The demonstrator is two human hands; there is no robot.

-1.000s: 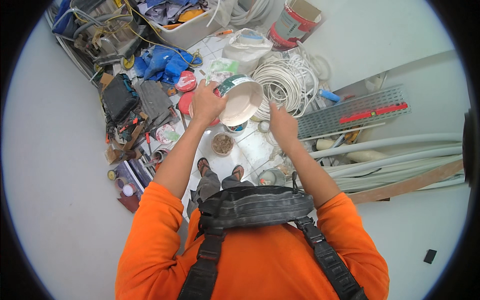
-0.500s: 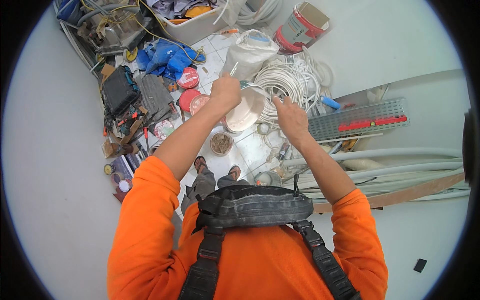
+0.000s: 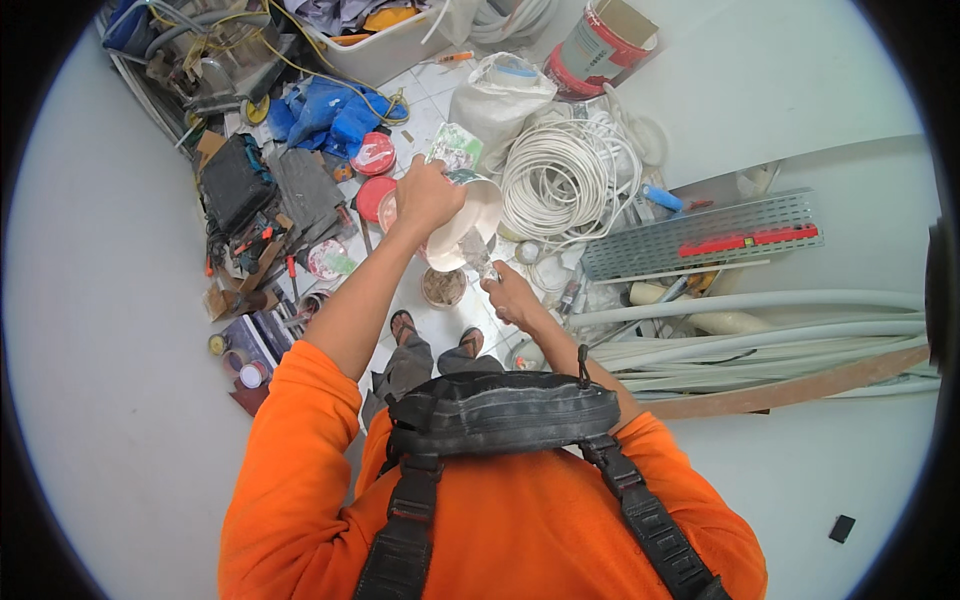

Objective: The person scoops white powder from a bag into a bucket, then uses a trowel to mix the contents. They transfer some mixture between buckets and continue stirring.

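White floor (image 3: pixel 424 98); above its middle, left grip (image 3: pixel 430 196) clamped on the tilted bucket (image 3: pixel 483 208), right grip (image 3: pixel 512 298) round a scraper (image 3: pixel 476 249): best brace one, angle the other shallowly.

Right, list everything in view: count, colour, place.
tub: 1, whitish inside, centre
scraper: 1, greyish, at tub's mouth
filled container: 1, pale, below tub
coiled cable: 1 heap, white, right
perforated tray: 1, grey, right
spirit level: 1, red, on tray
pipes: several, whitish, right
sack: 1, white, top centre
bucket: 1, red-grey, top
case: 1, black, left
sheeting: 1, blue, upper left
other clutter: uncounted, mixed, left
left hand: 1, bare, on tub
right hand: 1, bare, on scraper
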